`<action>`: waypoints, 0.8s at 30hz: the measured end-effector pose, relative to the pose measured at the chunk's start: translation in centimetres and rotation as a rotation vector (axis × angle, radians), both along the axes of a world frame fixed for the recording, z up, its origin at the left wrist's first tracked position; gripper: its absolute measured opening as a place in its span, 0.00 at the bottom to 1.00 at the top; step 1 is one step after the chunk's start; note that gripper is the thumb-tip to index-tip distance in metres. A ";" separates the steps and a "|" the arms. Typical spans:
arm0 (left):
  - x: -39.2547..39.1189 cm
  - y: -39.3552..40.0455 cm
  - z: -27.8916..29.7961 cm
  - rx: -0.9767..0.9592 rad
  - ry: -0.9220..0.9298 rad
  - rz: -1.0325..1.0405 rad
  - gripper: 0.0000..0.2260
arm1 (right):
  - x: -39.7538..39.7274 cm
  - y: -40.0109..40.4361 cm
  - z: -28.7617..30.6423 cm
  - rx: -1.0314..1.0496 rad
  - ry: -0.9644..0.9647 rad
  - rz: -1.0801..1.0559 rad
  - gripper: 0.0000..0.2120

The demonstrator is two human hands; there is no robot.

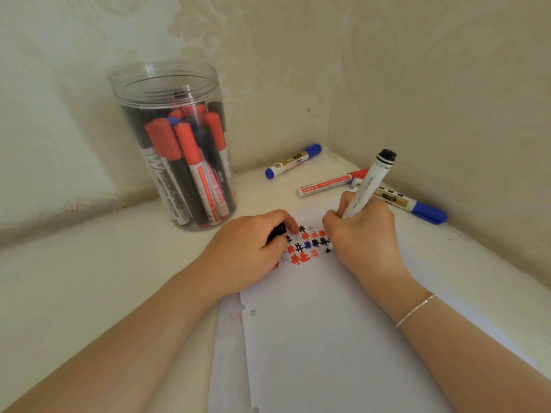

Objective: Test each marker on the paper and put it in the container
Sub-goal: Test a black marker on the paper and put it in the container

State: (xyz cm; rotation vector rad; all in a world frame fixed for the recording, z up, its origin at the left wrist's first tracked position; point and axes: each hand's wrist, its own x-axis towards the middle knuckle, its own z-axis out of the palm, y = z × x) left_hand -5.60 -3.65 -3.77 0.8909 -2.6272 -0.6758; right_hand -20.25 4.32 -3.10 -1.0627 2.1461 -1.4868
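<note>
Right hand [362,234] gripping black marker [365,189], tip on paper [328,323]; left hand [253,248] clenching black cap [277,231]; best short light stroke, recap, then into clear jar [167,87].

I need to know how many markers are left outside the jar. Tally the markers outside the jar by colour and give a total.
Blue: 2, one capped blue marker by the back wall and one blue marker at the right.
Red: 1, the red marker lying between them.
Black: 1, the black marker held in the right hand, tip on the paper.
Total: 4.
</note>
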 end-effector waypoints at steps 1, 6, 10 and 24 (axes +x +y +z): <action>0.0 0.0 0.0 0.000 0.000 0.005 0.11 | -0.1 0.0 0.0 0.001 -0.007 -0.001 0.17; 0.0 0.1 0.2 0.009 -0.008 0.004 0.10 | -0.6 0.0 0.2 -0.015 -0.133 0.000 0.12; -0.1 -0.1 0.1 0.012 -0.004 0.011 0.10 | -0.3 -0.2 0.1 -0.012 -0.089 0.003 0.13; -0.2 0.1 0.2 0.022 -0.033 0.021 0.10 | 0.0 -0.1 0.1 0.036 -0.033 0.014 0.17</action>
